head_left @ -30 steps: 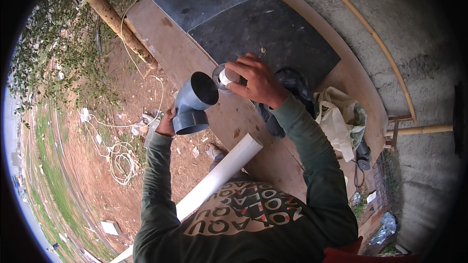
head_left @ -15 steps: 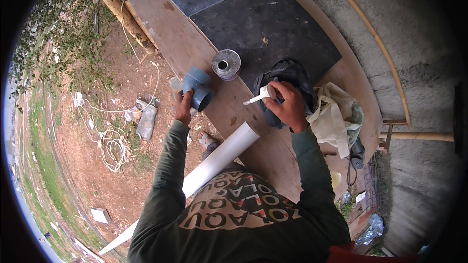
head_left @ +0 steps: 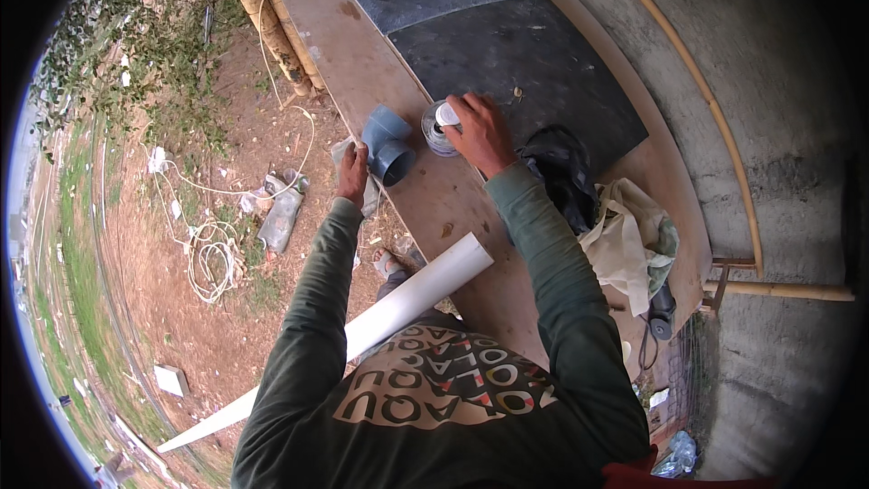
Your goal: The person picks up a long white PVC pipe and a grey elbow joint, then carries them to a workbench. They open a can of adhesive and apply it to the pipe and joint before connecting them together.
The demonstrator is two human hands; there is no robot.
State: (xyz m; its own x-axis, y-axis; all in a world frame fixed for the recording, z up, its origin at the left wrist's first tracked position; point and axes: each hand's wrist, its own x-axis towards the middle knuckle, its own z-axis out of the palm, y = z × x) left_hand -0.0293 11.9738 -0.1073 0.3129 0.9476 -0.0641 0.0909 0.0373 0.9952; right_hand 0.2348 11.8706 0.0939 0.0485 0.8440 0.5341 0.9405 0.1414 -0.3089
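My right hand (head_left: pixel 480 131) grips a white cap (head_left: pixel 446 115) at the mouth of a round metal can (head_left: pixel 437 137). The applicator stick under the cap is out of sight, down at the can. A blue-grey pipe elbow (head_left: pixel 387 143) rests on the wooden table with its dark open end facing me. Just left of it, at the table's edge, is my left hand (head_left: pixel 353 174), with its fingers stretched forward. It looks apart from the elbow, though the gap is slight. A long white pipe (head_left: pixel 418 294) slants across my lap, one end over the tabletop.
Dark sheets (head_left: pixel 507 59) cover the far tabletop (head_left: pixel 319 32). To the right lie a black bag (head_left: pixel 559 172) and a cream cloth bag (head_left: pixel 625 235). A concrete wall (head_left: pixel 778 172) stands at the right. Coiled white cable (head_left: pixel 213 272) and a plastic bottle (head_left: pixel 282 217) lie on the ground.
My right hand has carried the cap and its applicator left and away from me to the can. The elbow has moved slightly forward onto the table, and my left hand has come off it.
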